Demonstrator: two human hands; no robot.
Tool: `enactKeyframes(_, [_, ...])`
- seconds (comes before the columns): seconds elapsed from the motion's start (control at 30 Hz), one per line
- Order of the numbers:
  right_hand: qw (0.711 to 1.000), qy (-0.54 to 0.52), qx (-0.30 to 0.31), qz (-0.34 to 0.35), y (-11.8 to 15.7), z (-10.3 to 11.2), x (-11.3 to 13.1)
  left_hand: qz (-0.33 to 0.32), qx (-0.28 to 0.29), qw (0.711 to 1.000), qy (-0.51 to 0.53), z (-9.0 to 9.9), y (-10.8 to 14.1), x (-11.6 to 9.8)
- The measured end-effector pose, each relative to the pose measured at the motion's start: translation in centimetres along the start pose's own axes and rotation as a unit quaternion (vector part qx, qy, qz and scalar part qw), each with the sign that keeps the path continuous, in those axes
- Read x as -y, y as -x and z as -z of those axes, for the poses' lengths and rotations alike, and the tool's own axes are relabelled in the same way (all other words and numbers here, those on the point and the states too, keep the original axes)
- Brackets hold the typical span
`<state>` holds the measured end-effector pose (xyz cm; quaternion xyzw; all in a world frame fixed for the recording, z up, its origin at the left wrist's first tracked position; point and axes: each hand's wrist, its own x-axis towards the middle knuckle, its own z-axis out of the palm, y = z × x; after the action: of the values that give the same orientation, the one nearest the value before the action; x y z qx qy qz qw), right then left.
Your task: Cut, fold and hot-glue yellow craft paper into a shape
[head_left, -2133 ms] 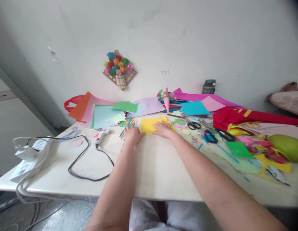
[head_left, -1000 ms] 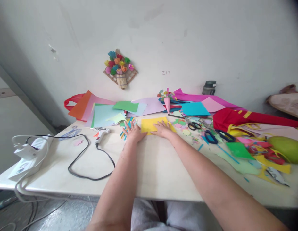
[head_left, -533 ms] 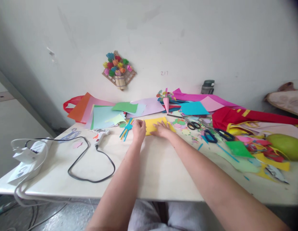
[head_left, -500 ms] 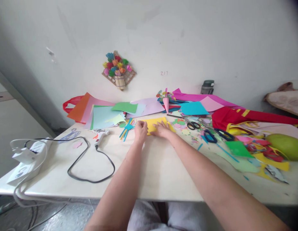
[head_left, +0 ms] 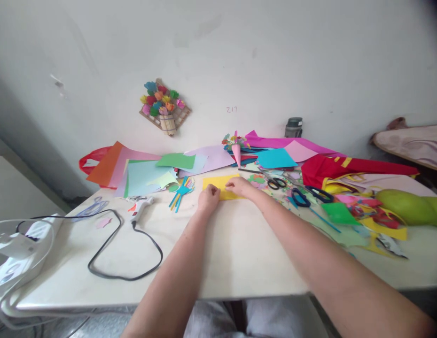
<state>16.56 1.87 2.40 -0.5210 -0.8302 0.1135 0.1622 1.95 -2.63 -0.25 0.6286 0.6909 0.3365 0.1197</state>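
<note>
We seem to be positioning the flat rectangular yellow paper sheet [head_left: 214, 180], which lies on the pale table [head_left: 243, 256]. Our left hand [head_left: 209, 199] curls its fingers at the near-left edge; our right hand [head_left: 238, 186] brings thumb and fingertips close above the sheet. Whether either pinches it, we cannot tell. Next calls, we judge, for gentle, even pressure.

Left grip [head_left: 208, 199] and right grip [head_left: 240, 186] curl close together, arms [head_left: 185, 256] outstretched.
</note>
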Motion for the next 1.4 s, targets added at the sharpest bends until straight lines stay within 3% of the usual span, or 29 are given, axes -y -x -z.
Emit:
enactKeyframes(0.17, [0.999,-0.022,-0.009,0.033,1.5,1.0,-0.8,-0.039,0.017,0.998,-0.045,0.2,0.4,-0.2])
enactKeyframes(0.33, [0.996,-0.05,-0.004,0.08,2.5,-0.4,-1.5,-0.056,0.023,0.998,-0.035,0.5,0.4,0.1])
enactKeyframes(0.53, [0.997,0.01,-0.008,0.076,3.0,-0.5,-1.1,-0.094,0.079,0.992,0.018,1.2,0.8,0.4])
enactKeyframes(1.03, [0.99,0.073,-0.019,0.115,3.5,-0.3,-0.2,-0.103,0.085,0.991,-0.023,1.1,0.6,0.5])
enactKeyframes(1.4, [0.992,0.074,-0.025,0.099,3.1,-0.8,0.1,-0.135,0.11,0.983,-0.06,1.4,0.4,0.0])
